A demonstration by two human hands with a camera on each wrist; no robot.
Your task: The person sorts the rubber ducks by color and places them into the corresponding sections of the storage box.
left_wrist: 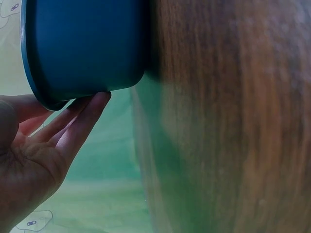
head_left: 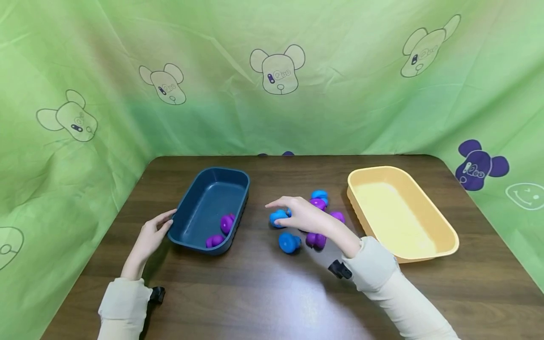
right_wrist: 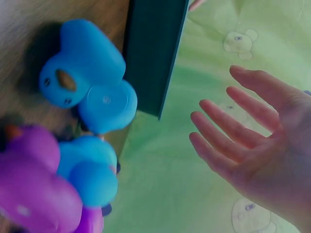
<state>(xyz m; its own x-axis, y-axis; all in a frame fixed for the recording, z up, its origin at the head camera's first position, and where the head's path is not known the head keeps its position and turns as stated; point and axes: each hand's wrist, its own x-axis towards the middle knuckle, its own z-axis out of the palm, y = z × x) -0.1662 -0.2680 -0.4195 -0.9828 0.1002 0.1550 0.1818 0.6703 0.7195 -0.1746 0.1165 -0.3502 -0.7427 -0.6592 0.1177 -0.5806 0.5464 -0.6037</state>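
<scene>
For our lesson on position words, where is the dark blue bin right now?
In the head view, the dark blue bin stands on the table's left side, between the left hand, which touches it, and the blue toys.

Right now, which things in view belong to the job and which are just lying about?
In the job:
dark blue tub, touched by the left hand
blue toys near the right hand
purple toys

Apparently aside:
yellow tub, untouched, possibly for later
green curtain

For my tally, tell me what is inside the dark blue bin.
Two purple toys lie inside the dark blue bin, toward its near end. Its near rim hides whatever is directly behind and below it.
</scene>
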